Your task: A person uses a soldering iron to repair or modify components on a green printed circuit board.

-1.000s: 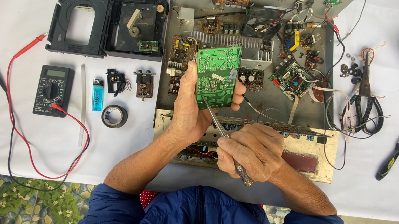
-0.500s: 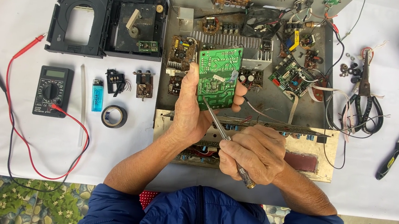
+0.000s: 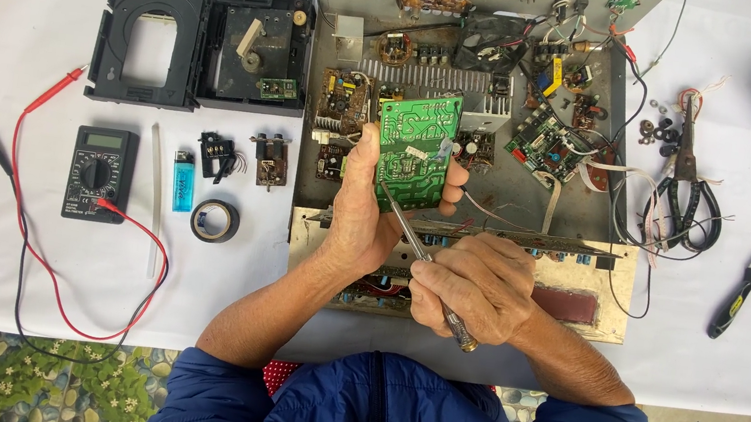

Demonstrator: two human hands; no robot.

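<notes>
Head view: green circuit board (image 3: 416, 149) between left-hand fingers (image 3: 366, 157).

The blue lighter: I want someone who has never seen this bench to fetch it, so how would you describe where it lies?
Start at the open metal chassis in the middle of the white cloth and look left to the black multimeter. The blue lighter lies just right of it, beside a clear plastic stick and above the roll of black tape. It is the only bright blue thing there.

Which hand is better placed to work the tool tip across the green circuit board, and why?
The right hand: it already grips the screwdriver, tip on the green circuit board. The left hand is occupied holding that board upright.
</notes>
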